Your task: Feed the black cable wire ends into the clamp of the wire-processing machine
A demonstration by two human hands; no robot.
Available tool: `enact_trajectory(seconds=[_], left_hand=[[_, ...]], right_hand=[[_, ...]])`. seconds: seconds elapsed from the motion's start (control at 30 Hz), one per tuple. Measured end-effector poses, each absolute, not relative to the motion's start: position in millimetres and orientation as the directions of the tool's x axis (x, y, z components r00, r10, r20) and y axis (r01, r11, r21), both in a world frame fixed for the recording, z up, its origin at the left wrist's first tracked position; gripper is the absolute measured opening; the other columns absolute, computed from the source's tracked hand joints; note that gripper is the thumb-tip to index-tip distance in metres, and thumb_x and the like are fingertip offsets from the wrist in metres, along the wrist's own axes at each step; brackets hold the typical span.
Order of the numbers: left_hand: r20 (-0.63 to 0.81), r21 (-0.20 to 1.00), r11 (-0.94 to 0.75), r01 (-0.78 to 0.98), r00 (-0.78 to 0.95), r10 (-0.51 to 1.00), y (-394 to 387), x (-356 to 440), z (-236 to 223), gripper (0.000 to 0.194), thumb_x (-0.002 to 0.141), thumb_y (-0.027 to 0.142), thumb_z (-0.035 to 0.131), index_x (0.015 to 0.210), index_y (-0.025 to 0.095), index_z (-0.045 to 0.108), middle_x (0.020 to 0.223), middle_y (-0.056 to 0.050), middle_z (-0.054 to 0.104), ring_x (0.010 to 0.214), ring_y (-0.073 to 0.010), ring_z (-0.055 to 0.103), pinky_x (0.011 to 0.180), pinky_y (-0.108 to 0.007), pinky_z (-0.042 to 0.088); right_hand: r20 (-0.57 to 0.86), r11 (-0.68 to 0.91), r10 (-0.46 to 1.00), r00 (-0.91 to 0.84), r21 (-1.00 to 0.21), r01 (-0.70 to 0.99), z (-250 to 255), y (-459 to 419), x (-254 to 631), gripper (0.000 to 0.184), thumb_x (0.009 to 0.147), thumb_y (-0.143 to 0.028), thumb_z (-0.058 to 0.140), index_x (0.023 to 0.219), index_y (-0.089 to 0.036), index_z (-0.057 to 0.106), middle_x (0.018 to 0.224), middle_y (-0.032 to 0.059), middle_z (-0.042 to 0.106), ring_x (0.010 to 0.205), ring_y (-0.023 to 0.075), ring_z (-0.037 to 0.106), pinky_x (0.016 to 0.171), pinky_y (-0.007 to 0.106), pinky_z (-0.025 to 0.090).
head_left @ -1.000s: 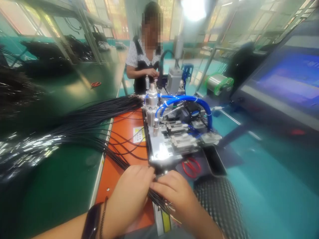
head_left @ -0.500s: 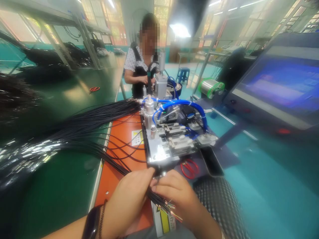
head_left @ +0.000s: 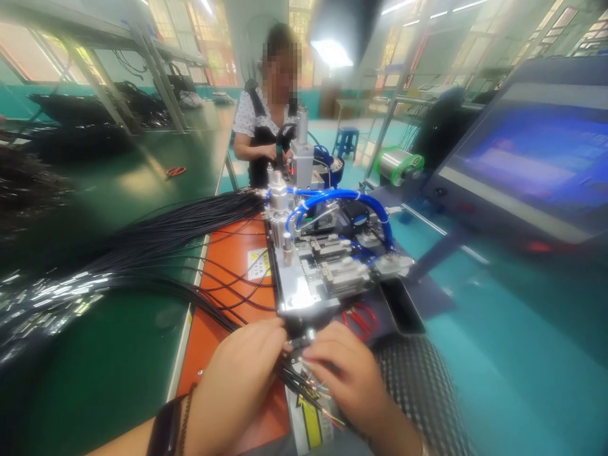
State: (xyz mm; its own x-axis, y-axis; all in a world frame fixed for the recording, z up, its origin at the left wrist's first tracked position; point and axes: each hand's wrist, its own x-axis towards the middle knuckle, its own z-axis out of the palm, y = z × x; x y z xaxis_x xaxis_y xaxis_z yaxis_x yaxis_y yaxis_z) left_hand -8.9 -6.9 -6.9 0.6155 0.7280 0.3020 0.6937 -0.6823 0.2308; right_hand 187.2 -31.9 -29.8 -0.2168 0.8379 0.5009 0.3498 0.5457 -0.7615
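Observation:
My left hand (head_left: 249, 354) is closed around a bundle of thin black cables (head_left: 223, 318). Their stripped ends, with fine coloured wires (head_left: 313, 399), stick out below its fingers and point down to the right. Beside them my right hand (head_left: 349, 367) is curled, thumb and forefinger drawn together at a small metal fixture (head_left: 300, 343); whatever is between those fingertips is too small to make out. Just beyond both hands stands a metal bench machine (head_left: 304, 278) with clamps, cylinders and blue air hoses (head_left: 349, 195).
Orange panel (head_left: 237, 253) and green table (head_left: 128, 367) carry more black cables (head_left: 166, 231). Red-handled scissors (head_left: 361, 320) and a phone (head_left: 403, 307) lie right of the machine. A monitor (head_left: 532, 152) and wire spool (head_left: 399, 166) stand farther right. Across, a co-worker (head_left: 266, 126) works at another machine.
My right hand has moved a little to the right, away from my left hand, and the fixture between them shows more. The left hand keeps its hold on the cables. The view has shifted slightly.

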Motion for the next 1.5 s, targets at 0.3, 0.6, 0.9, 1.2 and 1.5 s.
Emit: enact_trajectory(seconds=[0.3, 0.6, 0.9, 1.2, 1.5], left_hand=[[0.438, 0.096, -0.76, 0.643, 0.658, 0.613, 0, -9, -5, 0.018, 0.089, 0.017, 0.043, 0.091, 0.016, 0.06, 0.091, -0.008, 0.066, 0.085, -0.0223, 0.061, 0.072, -0.036, 0.051], [0.411, 0.073, -0.766, 0.639, 0.681, 0.607, -3, -6, -4, 0.028, 0.079, 0.003, 0.039, 0.096, 0.015, 0.057, 0.092, -0.008, 0.067, 0.083, -0.0198, 0.063, 0.073, -0.033, 0.052], [0.439, 0.082, -0.794, 0.603, 0.693, 0.572, -7, -7, -9, 0.018, 0.082, 0.008, 0.043, 0.087, 0.015, 0.059, 0.11, -0.009, 0.064, 0.101, -0.0225, 0.059, 0.089, -0.038, 0.049], [0.129, 0.141, -0.755, 0.64, 0.744, 0.655, -10, -3, -7, 0.031, 0.083, 0.007, 0.041, 0.111, 0.018, 0.05, 0.089, -0.004, 0.059, 0.075, -0.0203, 0.056, 0.061, -0.035, 0.047], [0.206, 0.164, -0.739, 0.654, 0.709, 0.674, -13, -8, -14, 0.027, 0.079, 0.004, 0.043, 0.102, 0.017, 0.051, 0.082, -0.003, 0.059, 0.072, -0.021, 0.055, 0.061, -0.034, 0.045]], right_hand=[[0.392, 0.589, 0.786, -0.478, -0.71, 0.386, -33, -34, 189, 0.028, 0.085, -0.012, 0.058, 0.11, -0.026, 0.06, 0.107, 0.0029, 0.066, 0.097, 0.0177, 0.055, 0.086, 0.033, 0.044], [0.452, 0.478, 0.877, -0.162, -0.797, 0.37, -46, -27, 185, 0.014, 0.089, -0.021, 0.05, 0.09, -0.021, 0.063, 0.086, 0.0045, 0.065, 0.083, 0.0189, 0.056, 0.075, 0.033, 0.046], [0.4, 0.411, 0.911, -0.101, -0.859, 0.305, -44, -24, 180, 0.011, 0.085, -0.017, 0.06, 0.09, -0.022, 0.069, 0.085, 0.0037, 0.068, 0.083, 0.0172, 0.061, 0.075, 0.032, 0.05], [0.237, 0.207, 0.968, 0.086, -0.942, 0.263, -43, -27, 171, 0.005, 0.073, -0.017, 0.072, 0.074, -0.019, 0.069, 0.075, 0.0011, 0.067, 0.07, 0.0156, 0.063, 0.064, 0.026, 0.051], [0.591, 0.458, 0.801, 0.092, -0.704, 0.542, -43, -41, 172, 0.013, 0.081, -0.012, 0.065, 0.091, -0.021, 0.065, 0.081, 0.0031, 0.066, 0.077, 0.0177, 0.059, 0.072, 0.032, 0.047]])
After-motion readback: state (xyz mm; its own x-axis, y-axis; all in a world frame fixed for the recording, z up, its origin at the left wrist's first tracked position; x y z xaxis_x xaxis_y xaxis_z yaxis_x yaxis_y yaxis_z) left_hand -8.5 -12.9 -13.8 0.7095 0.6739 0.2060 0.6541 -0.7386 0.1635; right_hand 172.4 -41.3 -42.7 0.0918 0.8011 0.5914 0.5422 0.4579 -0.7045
